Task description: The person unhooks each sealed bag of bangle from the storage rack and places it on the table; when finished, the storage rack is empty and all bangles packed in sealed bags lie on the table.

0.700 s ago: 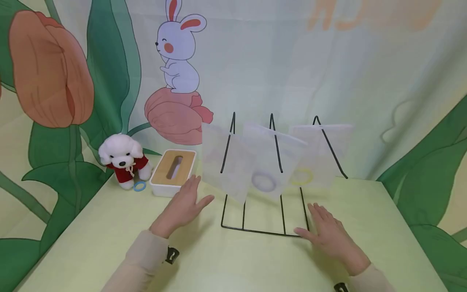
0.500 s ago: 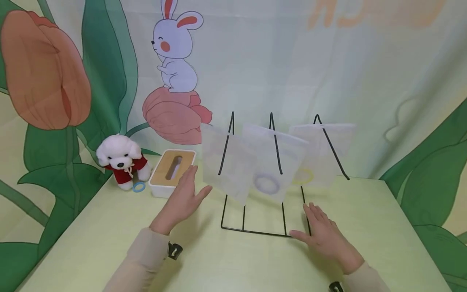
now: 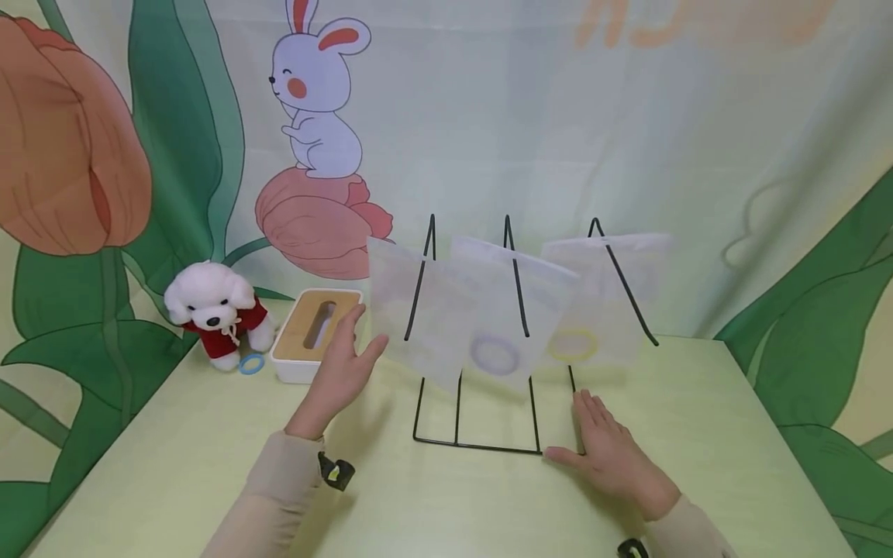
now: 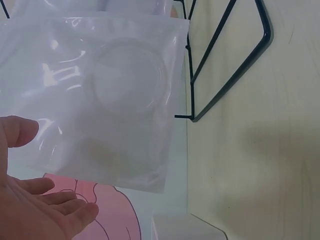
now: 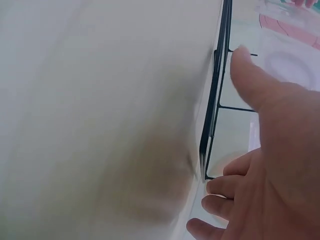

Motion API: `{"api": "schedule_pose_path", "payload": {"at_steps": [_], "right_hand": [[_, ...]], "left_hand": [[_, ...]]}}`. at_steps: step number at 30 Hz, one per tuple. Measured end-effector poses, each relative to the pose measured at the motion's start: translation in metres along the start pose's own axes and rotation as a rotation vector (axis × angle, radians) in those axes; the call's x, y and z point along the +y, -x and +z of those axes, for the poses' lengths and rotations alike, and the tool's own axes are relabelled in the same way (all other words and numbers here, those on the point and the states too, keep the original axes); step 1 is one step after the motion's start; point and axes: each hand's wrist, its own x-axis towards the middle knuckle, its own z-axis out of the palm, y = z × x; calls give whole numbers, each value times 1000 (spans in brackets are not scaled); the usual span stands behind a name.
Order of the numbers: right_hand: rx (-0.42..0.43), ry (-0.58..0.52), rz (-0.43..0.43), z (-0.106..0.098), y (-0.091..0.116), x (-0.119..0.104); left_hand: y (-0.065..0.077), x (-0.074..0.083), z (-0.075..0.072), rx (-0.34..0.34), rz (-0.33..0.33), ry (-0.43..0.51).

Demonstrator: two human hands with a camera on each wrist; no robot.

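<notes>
A black wire rack [image 3: 477, 446] stands on the table with three frosted bags hung along it. Faintly visible in the left bag [image 4: 125, 140] is a pale ring [image 4: 130, 77]. The middle bag [image 3: 537, 294] has a purple ring [image 3: 495, 354] in it, the right bag [image 3: 621, 294] a yellow ring [image 3: 574, 345]. My left hand [image 3: 340, 380] is beside the left bag, fingers extended, thumb apart, holding nothing. At the rack's front right corner is my right hand [image 3: 610, 449], fingers stretched forward and thumb spread; it overlaps the rack's side wire in the head view and grips nothing.
A white box with a wooden lid [image 3: 293, 337] stands just left of my left hand. Further left sit a white plush dog [image 3: 212, 298] in a red top and a blue ring [image 3: 252, 363]. A printed curtain [image 3: 453, 116] hangs behind the table.
My left hand has moved forward a little, its fingertips now overlapping the box's right side. The right hand has shifted left against the rack's corner. The head view has turned slightly right.
</notes>
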Motion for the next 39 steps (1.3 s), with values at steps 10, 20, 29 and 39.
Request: {"api": "schedule_pose_path", "payload": {"at_steps": [10, 20, 29, 39], "right_hand": [[-27, 57, 7, 1, -2, -4], [-41, 72, 22, 3, -2, -3], [-56, 87, 33, 4, -1, -1], [-63, 91, 43, 2, -4, -4]], "left_hand": [[-5, 5, -3, 3, 12, 29], [-12, 2, -2, -2, 6, 76], [-13, 5, -2, -10, -9, 96], [-16, 6, -3, -11, -2, 128]]}}
